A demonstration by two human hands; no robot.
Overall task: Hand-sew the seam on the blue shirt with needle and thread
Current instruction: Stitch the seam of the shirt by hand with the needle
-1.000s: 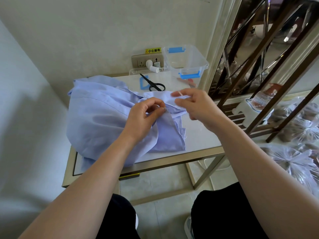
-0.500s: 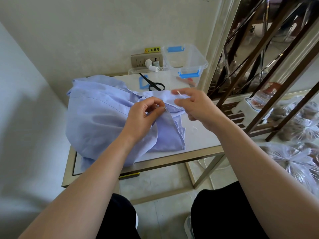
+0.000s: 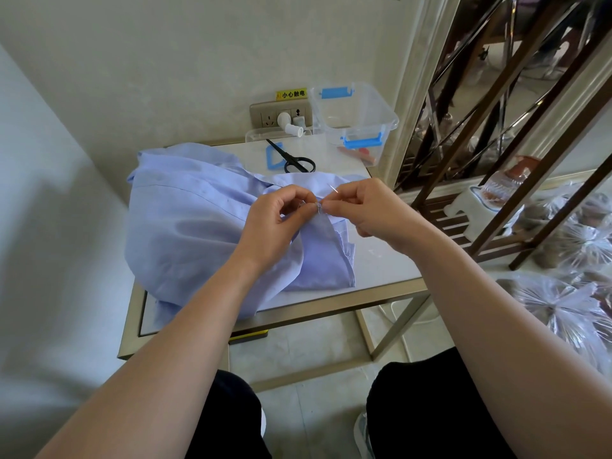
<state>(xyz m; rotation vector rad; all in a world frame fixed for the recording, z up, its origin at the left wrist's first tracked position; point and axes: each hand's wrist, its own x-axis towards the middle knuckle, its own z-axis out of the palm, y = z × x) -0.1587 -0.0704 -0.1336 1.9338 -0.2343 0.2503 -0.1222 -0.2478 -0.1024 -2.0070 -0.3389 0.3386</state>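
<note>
Blue cloth covered the left and middle of the table (image 3: pixel 381 260). It was the shirt (image 3: pixel 198 226), rumpled in a heap, with its near edge hanging over the front rim. A folded part of it lay flatter toward the middle, and the seam edge was lifted there between both hands.

The left hand (image 3: pixel 278 220) came in from the lower left. Its thumb and forefinger were pressed together on a fold of the shirt at the seam, and the other fingers were curled under. The right hand (image 3: pixel 364 210) met it from the other side, fingertips almost touching the left ones. Its thumb and forefinger were closed on the needle (image 3: pixel 332 188). The needle's free end stuck up and to the left from the fingers, just above the cloth. Thread was too fine to make out, and I could not tell whether the needle was in the fabric.

Behind the shirt lay black scissors (image 3: pixel 291 159), partly across a small blue frame (image 3: pixel 274 157). A clear box (image 3: pixel 357 117) with blue clips stood at the far right corner, beside a wall socket (image 3: pixel 281 115) with a white plug. To the right of the table stood a metal rack (image 3: pixel 496 144), and tied plastic bags (image 3: pixel 563 303) lay on the floor. Black trousers (image 3: pixel 430 409) showed at the bottom.
</note>
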